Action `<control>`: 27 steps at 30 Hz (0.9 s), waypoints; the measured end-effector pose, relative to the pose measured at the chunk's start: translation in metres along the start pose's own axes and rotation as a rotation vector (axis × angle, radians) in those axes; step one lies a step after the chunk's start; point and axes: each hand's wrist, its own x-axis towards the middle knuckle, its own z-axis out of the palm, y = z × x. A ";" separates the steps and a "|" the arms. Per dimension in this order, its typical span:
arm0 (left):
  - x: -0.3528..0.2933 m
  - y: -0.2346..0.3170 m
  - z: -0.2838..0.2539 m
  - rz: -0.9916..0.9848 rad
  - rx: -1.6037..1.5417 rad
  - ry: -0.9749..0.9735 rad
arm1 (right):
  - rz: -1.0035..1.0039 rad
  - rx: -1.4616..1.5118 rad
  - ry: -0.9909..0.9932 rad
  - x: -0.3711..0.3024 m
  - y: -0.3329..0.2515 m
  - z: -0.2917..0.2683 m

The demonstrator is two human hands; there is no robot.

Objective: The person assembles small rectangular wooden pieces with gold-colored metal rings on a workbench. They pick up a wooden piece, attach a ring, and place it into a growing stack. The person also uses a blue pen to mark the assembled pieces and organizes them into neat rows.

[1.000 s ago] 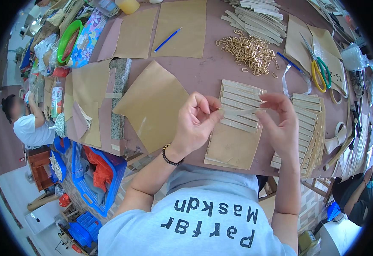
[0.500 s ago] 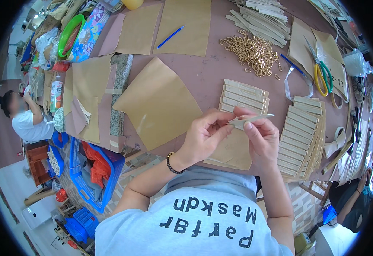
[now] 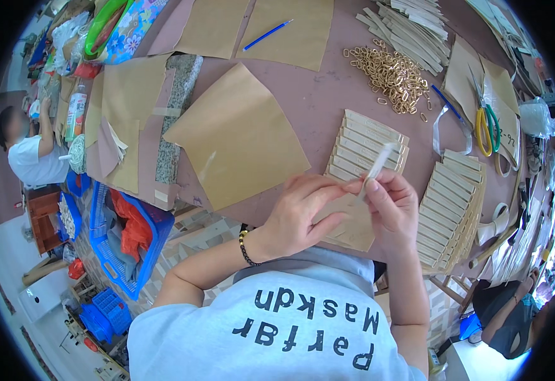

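Note:
Between the thumb and fingers of my right hand (image 3: 393, 206) is a short cream strip (image 3: 379, 164), its upper end pointing up and slightly blurred. My left hand (image 3: 300, 216) is just left of it, index fingertip against the strip's lower part, thumb held apart from the fingers. Under and beyond my hands lies a brown paper sheet (image 3: 367, 143) with several cream strips in rows across its far part. To the right, an overlapping stack of similar sheets (image 3: 449, 206) carries many such strips.
Gold oval rings (image 3: 395, 82) are heaped beyond my hands, with a pile of loose pale strips (image 3: 411, 32) behind. Scissors (image 3: 484, 120) and a blue pen (image 3: 449, 105) lie right. A large brown sheet (image 3: 239, 140) is left. A blue basket (image 3: 125, 235) stands below the table's left edge.
The strip has swung from nearly level to steeply upright in my right hand. My left thumb has come away from it and the left fingers have straightened. The view has shifted slightly.

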 end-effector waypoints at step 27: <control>-0.030 -0.010 0.003 0.050 0.493 -0.178 | 0.297 -0.781 -0.016 0.010 -0.013 -0.003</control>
